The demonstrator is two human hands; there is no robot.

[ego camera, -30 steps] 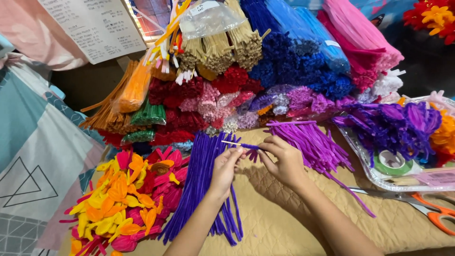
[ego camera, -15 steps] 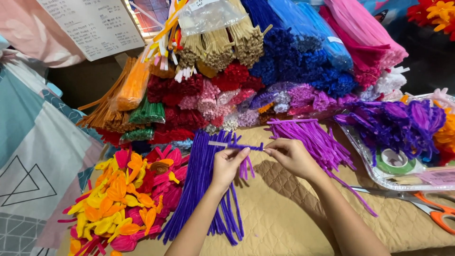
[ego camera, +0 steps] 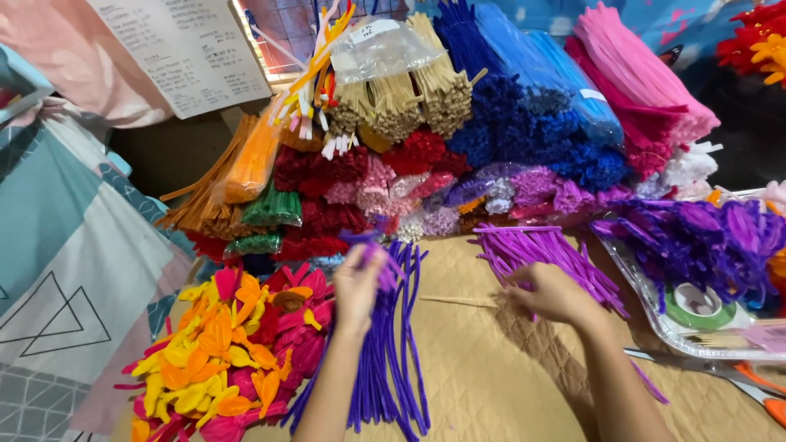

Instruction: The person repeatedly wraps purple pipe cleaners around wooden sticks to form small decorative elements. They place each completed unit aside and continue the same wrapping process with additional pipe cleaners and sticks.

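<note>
Two hands: left hand (ego camera: 358, 282) pinches a blurred purple stem (ego camera: 378, 260); right hand (ego camera: 550, 292) spreads on light-purple stems (ego camera: 540, 250).
Tray (ego camera: 655, 315), right of hands: tape roll (ego camera: 693, 305), purple pieces.
Cut off: scissors (ego camera: 757, 385).

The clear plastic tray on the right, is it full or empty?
Full. The clear plastic tray holds a heap of bent purple pipe cleaners and a roll of green tape.

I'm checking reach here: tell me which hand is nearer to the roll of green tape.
Right. The right hand rests on the light purple stems beside the clear tray holding the green tape; the left hand is farther off, over the dark purple stems.
</note>
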